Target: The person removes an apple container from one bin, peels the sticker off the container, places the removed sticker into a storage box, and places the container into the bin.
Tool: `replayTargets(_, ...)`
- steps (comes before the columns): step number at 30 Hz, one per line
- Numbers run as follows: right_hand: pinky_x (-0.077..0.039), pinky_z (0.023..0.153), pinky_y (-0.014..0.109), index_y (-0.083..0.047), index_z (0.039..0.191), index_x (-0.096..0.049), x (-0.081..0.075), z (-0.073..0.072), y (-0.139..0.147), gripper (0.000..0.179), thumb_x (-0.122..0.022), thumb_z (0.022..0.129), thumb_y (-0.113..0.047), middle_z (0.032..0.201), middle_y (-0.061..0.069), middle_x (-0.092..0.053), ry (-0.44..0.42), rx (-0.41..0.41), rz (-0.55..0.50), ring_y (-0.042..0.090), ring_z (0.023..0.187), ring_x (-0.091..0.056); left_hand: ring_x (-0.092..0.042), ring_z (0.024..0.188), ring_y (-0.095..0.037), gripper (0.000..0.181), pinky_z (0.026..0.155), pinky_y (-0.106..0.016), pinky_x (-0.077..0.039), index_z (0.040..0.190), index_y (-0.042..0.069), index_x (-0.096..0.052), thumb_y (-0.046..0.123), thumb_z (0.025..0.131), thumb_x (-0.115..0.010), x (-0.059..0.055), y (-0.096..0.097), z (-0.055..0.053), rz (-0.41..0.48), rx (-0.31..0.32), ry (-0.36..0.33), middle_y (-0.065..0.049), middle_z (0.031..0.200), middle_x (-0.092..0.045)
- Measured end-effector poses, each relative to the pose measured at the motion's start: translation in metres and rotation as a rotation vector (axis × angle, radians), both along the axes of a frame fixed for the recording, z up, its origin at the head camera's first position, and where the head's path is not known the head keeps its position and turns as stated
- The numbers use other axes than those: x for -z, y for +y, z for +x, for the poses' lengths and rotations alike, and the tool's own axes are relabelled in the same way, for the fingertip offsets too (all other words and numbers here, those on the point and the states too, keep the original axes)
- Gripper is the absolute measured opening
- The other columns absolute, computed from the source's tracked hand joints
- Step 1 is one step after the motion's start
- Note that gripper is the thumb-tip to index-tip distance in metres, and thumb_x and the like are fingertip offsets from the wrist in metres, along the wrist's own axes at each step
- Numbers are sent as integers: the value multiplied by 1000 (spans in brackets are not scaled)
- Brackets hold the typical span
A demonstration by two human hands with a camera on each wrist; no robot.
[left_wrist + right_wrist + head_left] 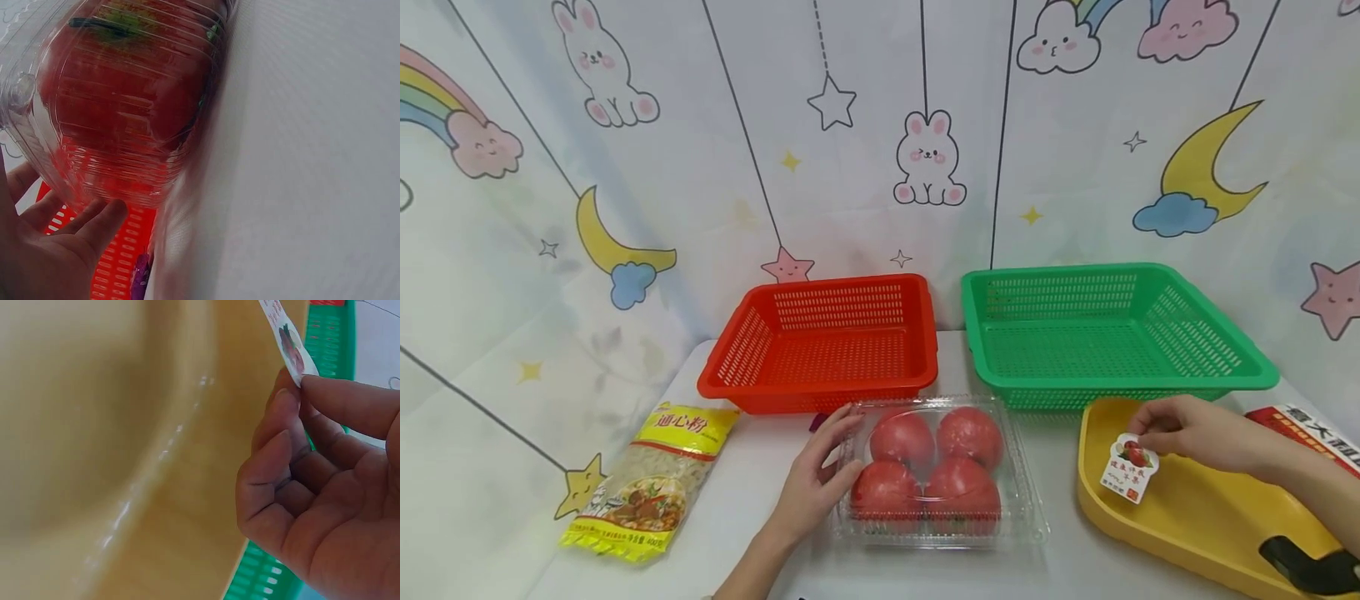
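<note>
A clear plastic clamshell box (940, 533) with several red apples (962, 492) in it stands at the middle of the white table. My left hand (823, 471) rests along the box's left side, fingers extended against the plastic; the left wrist view shows the fingertips (112, 215) right at its ribbed wall. Over the yellow tray (1232, 525) at the right, my right hand (1202, 433) pinches a small white label (1129, 468) between thumb and fingertips. The label carries a red fruit picture and red writing. In the right wrist view, the label (290, 347) is seen nearly edge-on.
A red basket (820, 396) and a green basket (1120, 385) stand behind the box. At the left lies a yellow pasta bag (651, 483). Something black (1311, 567) sits in the tray's near end; a red-and-white package (1303, 429) lies beyond the tray.
</note>
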State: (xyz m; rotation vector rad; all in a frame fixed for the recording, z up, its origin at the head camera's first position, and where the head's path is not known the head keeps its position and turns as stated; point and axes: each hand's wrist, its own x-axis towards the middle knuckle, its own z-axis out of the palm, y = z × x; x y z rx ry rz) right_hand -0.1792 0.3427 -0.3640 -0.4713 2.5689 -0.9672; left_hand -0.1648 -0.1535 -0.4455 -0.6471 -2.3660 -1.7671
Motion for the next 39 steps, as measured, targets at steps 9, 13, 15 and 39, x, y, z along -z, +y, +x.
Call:
replayTargets(9,-48,67,24,-1,103,-65,14,-6,-1,10,-66,94,-6,94,1,-62,44,-53,114,6,79,-50,-42,139,-38,55,100,-51,-47,146,14,-52,15,93,-66,1,1,0,10,23,8,-10,160,-36)
replayTargets(13,-49,68,24,0,103,-66,17,-6,3,13,-68,92,-6,96,0,-63,82,-91,146,4,78,-50,-41,139,-39,54,101,-50,-46,146,12,-52,13,93,-65,2,3,-1,17,37,26,-12,160,-35)
replayTargets(15,-51,71,25,2,104,-67,17,-7,4,15,-69,91,-6,99,2,-65,114,-93,174,4,82,-52,-40,140,-39,55,101,-50,-47,146,13,-52,13,93,-65,2,3,-1,19,38,30,-12,160,-35)
replayTargets(39,-57,79,30,0,138,-53,-23,23,-89,53,-66,99,-34,131,16,-61,274,148,-63,30,109,-65,-38,142,-40,55,102,-55,-43,146,13,-52,8,93,-65,2,3,0,25,16,6,-13,160,-34)
